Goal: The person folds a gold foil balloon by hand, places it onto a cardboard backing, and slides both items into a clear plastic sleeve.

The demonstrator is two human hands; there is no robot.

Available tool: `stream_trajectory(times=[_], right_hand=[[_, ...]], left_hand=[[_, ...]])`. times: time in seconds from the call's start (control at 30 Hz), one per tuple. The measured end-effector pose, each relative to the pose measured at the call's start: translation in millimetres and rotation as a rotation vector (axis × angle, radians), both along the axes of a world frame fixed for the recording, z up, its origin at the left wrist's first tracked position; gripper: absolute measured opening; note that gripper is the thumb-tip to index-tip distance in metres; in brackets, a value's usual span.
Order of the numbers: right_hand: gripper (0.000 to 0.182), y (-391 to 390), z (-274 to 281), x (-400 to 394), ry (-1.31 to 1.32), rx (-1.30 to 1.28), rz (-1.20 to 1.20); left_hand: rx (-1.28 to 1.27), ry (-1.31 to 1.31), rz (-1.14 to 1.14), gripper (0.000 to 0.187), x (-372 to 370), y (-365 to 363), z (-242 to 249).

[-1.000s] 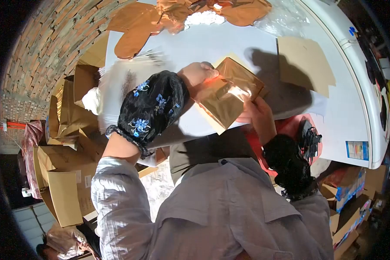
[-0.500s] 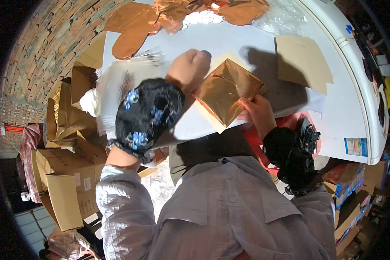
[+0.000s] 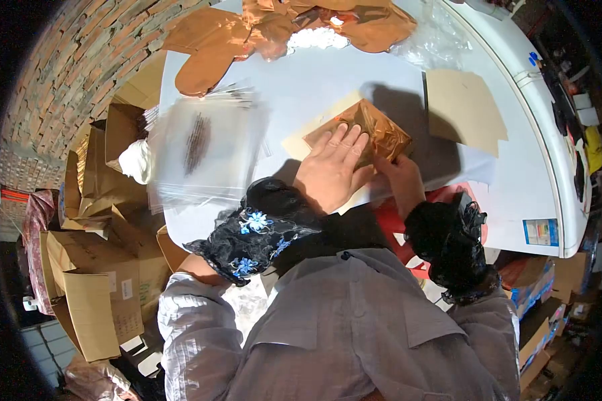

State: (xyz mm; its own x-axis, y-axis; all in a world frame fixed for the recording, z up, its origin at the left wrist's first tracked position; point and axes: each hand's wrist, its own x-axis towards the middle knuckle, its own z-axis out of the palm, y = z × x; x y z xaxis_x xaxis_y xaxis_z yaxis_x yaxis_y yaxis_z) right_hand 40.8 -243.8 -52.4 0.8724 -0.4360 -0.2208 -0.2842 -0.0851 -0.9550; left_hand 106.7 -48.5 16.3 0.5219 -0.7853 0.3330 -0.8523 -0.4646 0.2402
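Note:
My left hand [image 3: 333, 170] lies flat with its fingers stretched out, pressing on a folded piece of shiny copper-coloured foil [image 3: 381, 129]. At the foil's near right corner, my right hand [image 3: 401, 180] is closed, pinching the edge between thumb and fingers. Beneath the foil is a cream card [image 3: 297, 142], whose margin shows on the left and at the top. The foil's near left part is hidden under my left hand. To the left lies a fanned stack of clear plastic bags [image 3: 231, 144].
Larger flat copper foil pieces [image 3: 211, 63] lie along the white table's [image 3: 281, 73] far edge, beside crumpled clear plastic [image 3: 438, 37]. Cream cards [image 3: 465, 103] lie to the right. A red bag [image 3: 441, 200] hangs by the near edge. Cardboard boxes [image 3: 93, 294] stand at the left.
My left hand has come down from a closed pose beyond the foil's left side and now lies spread on it. My right hand keeps its pinch on the corner.

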Motion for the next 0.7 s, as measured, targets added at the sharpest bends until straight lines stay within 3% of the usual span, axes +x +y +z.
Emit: stream_trajectory(times=[0.13,0.2,0.3,0.5,0.7], right_hand=[[0.025,-0.2,1.8,-0.8,0.048,-0.073,0.037],[0.036,11.8,22.7,-4.6,-0.061,-0.017,0.004],[0.037,19.1,35.7,-5.2,-0.075,0.201,-0.019],[0.031,7.0,13.4,-1.8,-0.1,0.111,0.035],[0.029,11.9,55.1,-7.7,0.051,0.431,0.071]], left_hand=[[-0.056,-0.089,0.041,0.065,4.8,-11.8,-10.2],[-0.038,-0.103,0.059,0.066,8.7,-14.1,-16.7],[-0.005,-0.112,0.092,0.066,9.7,-17.0,-24.8],[-0.042,-0.183,0.117,0.062,6.5,-16.7,-38.7],[-0.017,-0.125,0.089,0.055,5.4,-13.4,-32.6]])
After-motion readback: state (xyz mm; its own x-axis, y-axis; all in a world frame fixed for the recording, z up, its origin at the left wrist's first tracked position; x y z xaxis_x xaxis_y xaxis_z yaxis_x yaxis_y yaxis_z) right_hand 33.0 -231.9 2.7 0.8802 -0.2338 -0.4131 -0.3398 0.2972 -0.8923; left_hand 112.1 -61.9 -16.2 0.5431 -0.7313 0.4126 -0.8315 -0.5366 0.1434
